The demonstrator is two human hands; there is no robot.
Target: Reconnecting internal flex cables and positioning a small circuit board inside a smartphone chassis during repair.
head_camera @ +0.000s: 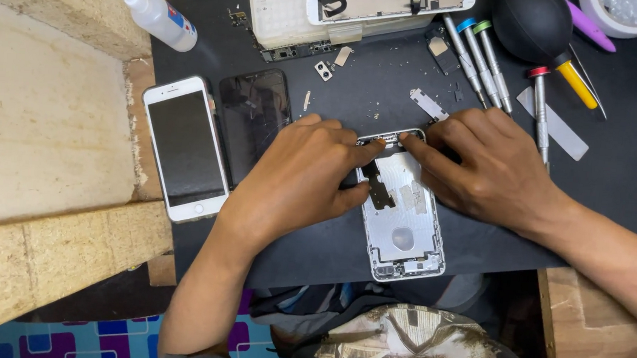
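Note:
An opened silver phone housing lies on a black work mat, its inside facing up. My left hand rests on the housing's left edge, its thumb and forefinger pinching at the top end. On the upper right corner lies my right hand, with its forefinger pressing the top edge next to the left fingertip. Small metal plates and screws lie on the mat just beyond the hands.
A white phone and a dark cracked screen lie left of the hands. Several screwdrivers, a black air blower, a flat metal pry tool, a dismantled white phone and a squeeze bottle sit at the back.

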